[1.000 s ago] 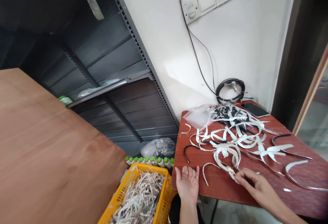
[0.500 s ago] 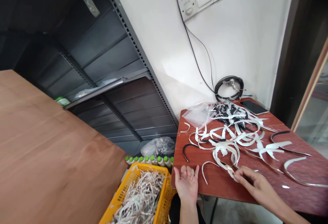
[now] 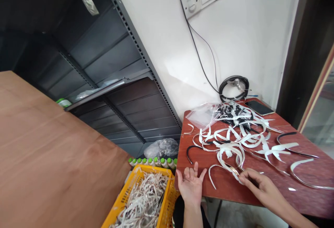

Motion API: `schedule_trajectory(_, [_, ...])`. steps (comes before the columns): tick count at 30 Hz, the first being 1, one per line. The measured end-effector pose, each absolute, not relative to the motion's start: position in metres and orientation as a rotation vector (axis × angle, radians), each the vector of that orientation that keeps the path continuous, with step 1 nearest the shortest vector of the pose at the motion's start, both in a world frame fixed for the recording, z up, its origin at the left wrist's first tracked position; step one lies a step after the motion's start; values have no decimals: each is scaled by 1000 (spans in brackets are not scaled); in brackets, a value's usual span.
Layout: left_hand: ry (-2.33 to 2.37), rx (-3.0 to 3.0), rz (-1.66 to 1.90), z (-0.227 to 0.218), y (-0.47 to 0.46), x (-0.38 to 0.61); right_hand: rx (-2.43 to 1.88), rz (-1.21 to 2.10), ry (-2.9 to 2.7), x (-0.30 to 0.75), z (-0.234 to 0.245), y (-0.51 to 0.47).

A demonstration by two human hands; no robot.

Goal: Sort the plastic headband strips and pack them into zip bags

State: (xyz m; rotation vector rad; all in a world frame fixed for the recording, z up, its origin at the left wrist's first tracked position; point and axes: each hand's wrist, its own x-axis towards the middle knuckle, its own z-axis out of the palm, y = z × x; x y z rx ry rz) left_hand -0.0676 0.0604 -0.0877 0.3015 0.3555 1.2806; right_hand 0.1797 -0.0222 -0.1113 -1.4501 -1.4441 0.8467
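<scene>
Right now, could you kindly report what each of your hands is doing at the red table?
Left hand open, palm up, empty. Right hand pinching a white-filmed curved strip on the red table. Loose strips tangled beyond.

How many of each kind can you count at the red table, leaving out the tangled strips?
Phone: 1
Coil of black cable: 1
Clear plastic bag: 1
Hands: 2, the left hand and the right hand
Total: 5

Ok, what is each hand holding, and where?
The right hand pinches a curved metal band near its bare, film-free stretch; the left hand is open and holds nothing.
</scene>
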Motion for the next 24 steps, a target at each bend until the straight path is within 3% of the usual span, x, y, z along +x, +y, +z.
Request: schedule_trajectory(24, [273,356,1178,-91,64,-71,-1443,853,-1459,180,-109,-24])
